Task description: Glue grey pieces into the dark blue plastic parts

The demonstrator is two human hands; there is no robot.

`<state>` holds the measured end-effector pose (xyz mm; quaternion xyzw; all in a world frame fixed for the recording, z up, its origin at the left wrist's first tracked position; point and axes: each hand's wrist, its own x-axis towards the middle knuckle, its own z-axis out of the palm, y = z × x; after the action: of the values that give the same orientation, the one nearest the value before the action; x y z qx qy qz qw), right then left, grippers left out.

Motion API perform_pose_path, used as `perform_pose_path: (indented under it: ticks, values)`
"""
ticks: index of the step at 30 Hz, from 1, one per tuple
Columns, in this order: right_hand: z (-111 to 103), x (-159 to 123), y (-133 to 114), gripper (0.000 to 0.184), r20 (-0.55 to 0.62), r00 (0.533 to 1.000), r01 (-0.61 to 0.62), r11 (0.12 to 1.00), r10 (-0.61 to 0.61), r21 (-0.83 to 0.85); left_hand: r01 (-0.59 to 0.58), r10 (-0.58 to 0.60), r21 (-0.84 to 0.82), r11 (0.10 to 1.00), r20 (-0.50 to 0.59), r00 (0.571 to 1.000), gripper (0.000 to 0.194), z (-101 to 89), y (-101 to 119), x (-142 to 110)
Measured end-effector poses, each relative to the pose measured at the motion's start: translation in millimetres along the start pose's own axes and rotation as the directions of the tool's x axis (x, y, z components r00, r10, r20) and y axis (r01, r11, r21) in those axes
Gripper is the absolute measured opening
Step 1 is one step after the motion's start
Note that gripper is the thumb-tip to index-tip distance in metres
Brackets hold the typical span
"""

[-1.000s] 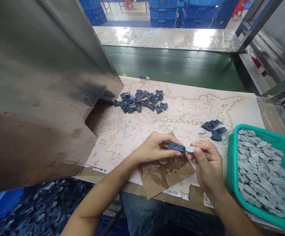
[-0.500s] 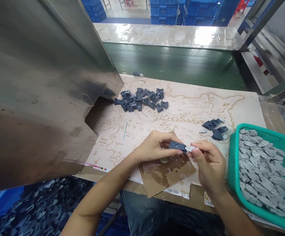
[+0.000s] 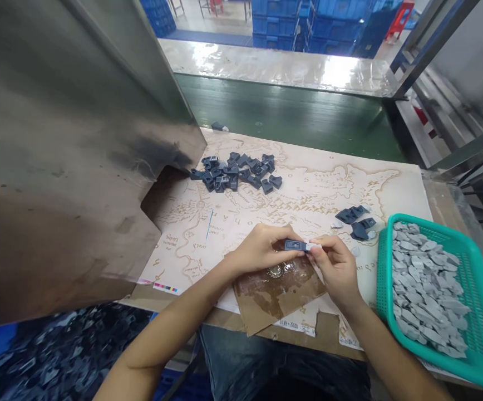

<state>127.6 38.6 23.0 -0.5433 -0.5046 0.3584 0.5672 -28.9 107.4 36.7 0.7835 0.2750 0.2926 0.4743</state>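
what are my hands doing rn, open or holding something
Left hand: closed, holding a dark blue plastic part.
Right hand: closed, pinching a pale grey plastic piece against that part's end.

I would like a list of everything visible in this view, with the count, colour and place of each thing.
printed paper map sheet: one, beige, on the bench
pile of plastic parts: many, dark blue, on the map sheet
small group of plastic parts: a few, dark blue, on the sheet near the basket
plastic mesh basket: one, teal, at right
flat plastic pieces: many, grey, in the basket
wet cardboard piece: one, brown, under the hands
stainless steel panel: one, grey, at left
conveyor belt: one, dark green, beyond the bench
stacked plastic crates: several, blue, far background
held plastic part: one, dark blue, in the left hand
held small piece: one, pale grey, in the right hand
left hand: one, holding the part
right hand: one, pinching the piece
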Motion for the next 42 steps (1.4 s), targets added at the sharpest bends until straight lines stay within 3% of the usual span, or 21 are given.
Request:
perform_pose_path:
  ticks: [3, 6, 7, 9, 10, 12, 14, 15, 17, 20, 24, 27, 32, 34, 37, 40, 42]
  values:
    - [2.4, -3.3, -11.1, 0.023, 0.04, 0.999, -0.01, 0.987, 0.017, -0.162, 0.0, 0.005, -0.081, 0.997, 0.063, 0.998, 0.022, -5.6, -8.4, 3.9]
    - [-10.4, -13.7, -40.2, 0.014, 0.19, 0.977, 0.169, 0.894, -0.096, -0.415, -0.058, 0.065, -0.064, 0.996, 0.114, 0.991, 0.049, -22.4, -18.0, 6.5]
    - [-19.0, -15.0, -51.3, 0.011, 0.265, 0.953, 0.264, 0.84, -0.149, -0.474, -0.072, 0.072, -0.007, 0.997, 0.074, 0.995, 0.055, -29.8, -22.1, 7.1]
    - [-39.4, -6.8, -71.0, 0.009, 0.404, 0.888, 0.422, 0.737, -0.219, -0.529, -0.03, 0.054, 0.181, 0.983, -0.129, 0.99, 0.048, -44.9, -32.0, 8.2]
    - [-49.4, 4.6, -78.3, 0.008, 0.448, 0.866, 0.464, 0.693, -0.223, -0.552, 0.039, 0.038, 0.284, 0.958, -0.262, 0.964, 0.039, -51.7, -37.4, 8.9]
    - [-64.6, 42.9, -86.1, 0.008, 0.47, 0.866, 0.468, 0.599, -0.168, -0.649, 0.235, 0.01, 0.44, 0.867, -0.487, 0.873, 0.031, -62.4, -47.9, 10.5]
    - [-69.8, 96.4, -84.2, 0.017, 0.331, 0.939, 0.335, 0.444, -0.091, -0.831, 0.392, -0.018, 0.518, 0.76, -0.587, 0.81, 0.034, -68.0, -55.9, 12.1]
    - [-68.7, 125.0, -80.1, 0.016, 0.22, 0.975, 0.22, 0.344, -0.041, -0.913, 0.43, -0.03, 0.546, 0.719, -0.594, 0.804, 0.037, -69.1, -58.6, 12.7]
    - [-61.6, 176.7, -67.9, 0.017, -0.001, 1.0, 0.005, 0.198, -0.03, -0.98, 0.445, -0.048, 0.587, 0.676, -0.567, 0.822, 0.04, -69.0, -61.6, 13.8]
    - [-50.7, 225.3, -44.2, 0.02, -0.064, 0.997, -0.059, 0.142, -0.034, -0.988, 0.44, -0.048, 0.602, 0.666, -0.554, 0.831, 0.04, -67.5, -63.0, 14.8]
    - [-49.8, 243.5, -14.6, 0.017, -0.146, 0.989, -0.145, 0.079, -0.009, -0.986, 0.431, -0.019, 0.594, 0.679, -0.573, 0.819, 0.034, -68.2, -63.7, 14.5]
    - [-52.8, 243.4, -5.1, 0.021, -0.11, 0.993, -0.113, 0.064, 0.039, -0.992, 0.416, -0.009, 0.583, 0.698, -0.573, 0.819, 0.031, -68.7, -61.2, 13.6]
    - [-58.0, 217.5, -26.2, 0.033, 0.139, 0.986, 0.129, 0.097, 0.097, -0.987, 0.32, 0.056, 0.509, 0.799, -0.593, 0.804, 0.035, -67.1, -54.9, 12.1]
    - [-66.4, 192.5, -45.8, 0.036, 0.182, 0.978, 0.172, 0.1, 0.1, -0.98, 0.244, 0.062, 0.39, 0.888, -0.626, 0.777, 0.038, -65.6, -55.7, 11.8]
    - [-89.6, 141.8, -78.3, 0.036, 0.131, 0.988, 0.124, 0.082, 0.087, -0.989, 0.146, -0.047, 0.093, 0.985, -0.667, 0.744, 0.037, -61.1, -59.8, 12.1]
    - [-118.4, 89.6, -98.2, 0.034, 0.054, 0.995, 0.052, 0.02, 0.086, -0.998, 0.098, -0.145, -0.107, 0.989, -0.662, 0.736, 0.035, -54.0, -60.9, 12.8]
    - [-135.4, 62.7, -97.1, 0.031, 0.086, 0.984, 0.084, 0.021, 0.159, -0.996, 0.079, -0.157, -0.146, 0.986, -0.666, 0.729, 0.035, -49.1, -58.3, 12.8]
